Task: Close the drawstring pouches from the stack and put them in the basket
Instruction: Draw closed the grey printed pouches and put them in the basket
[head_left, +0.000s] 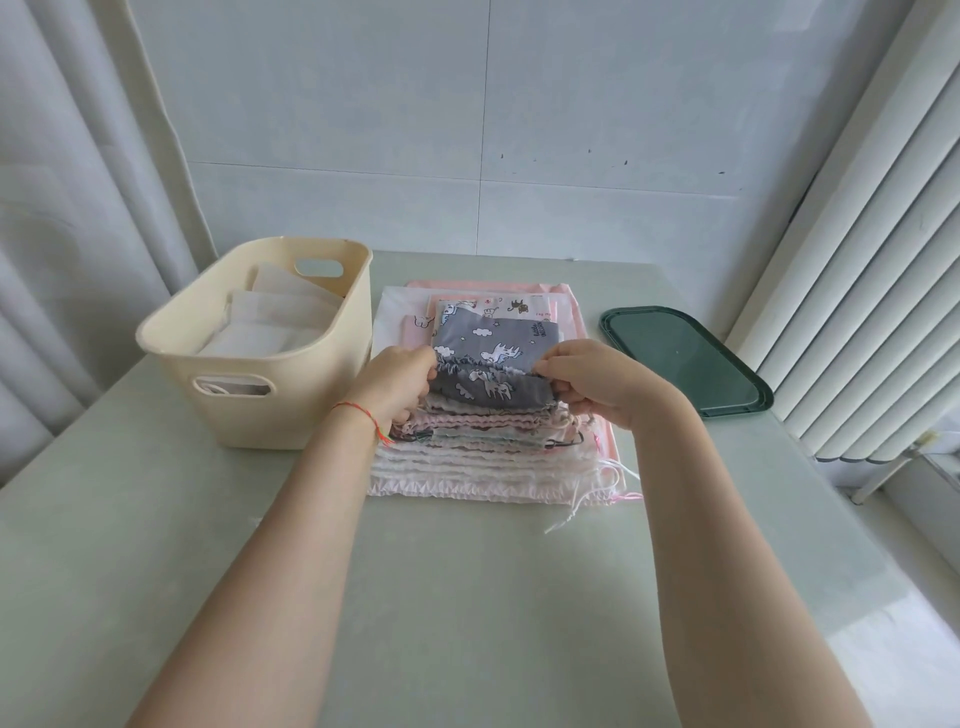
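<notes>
Your grey pouch (488, 364), printed with white unicorns, lies on top of the stack (488, 441) of drawstring pouches, and its gathered mouth faces you. Your left hand (397, 382) pinches the left end of that mouth, fingers curled round the fabric. Your right hand (592, 382) pinches the right end the same way, thumb and fingers clamped on the gathered edge. The mouth is lifted a little between your two hands, while the rest of the pouch rests flat on the stack.

Beneath the grey pouch the stack shows pink and white pouches, their ruffled mouths stepped toward you and loose cords trailing off its right corner. A red string bracelet (363, 415) circles your left wrist.

Just left of the stack stands the cream basket (249, 410), with pale pouches already lying inside it. To the right of the stack, apart from it, lies a dark green tray (685, 358). All of this rests on the pale green table (467, 597).
</notes>
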